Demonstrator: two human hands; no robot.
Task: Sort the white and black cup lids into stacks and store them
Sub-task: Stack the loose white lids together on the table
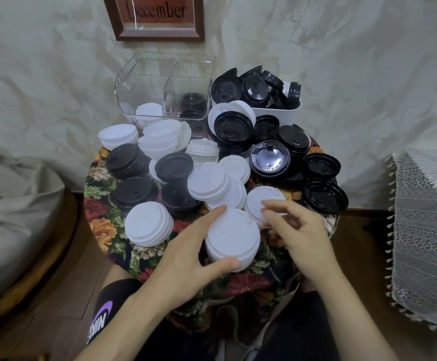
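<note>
A small round table with a floral cloth [100, 230] is covered with white and black cup lids in loose stacks. My left hand [188, 254] grips a stack of white lids [233, 238] at the table's near edge, thumb in front and fingers behind. My right hand [298, 230] hovers just right of that stack, fingers curled, fingertips touching another white stack [264, 201]. More white stacks [148, 222] [208, 181] and black stacks [134, 194] [325, 195] lie around. A clear two-part bin [139, 82] at the back holds a few white lids left and black lids right.
A white tub [277, 112] full of black lids stands at the back right, against the draped wall. A framed "December" sign [157, 18] hangs above. A lace-covered piece of furniture [425, 225] is at the right, a cushion [16, 209] at the left.
</note>
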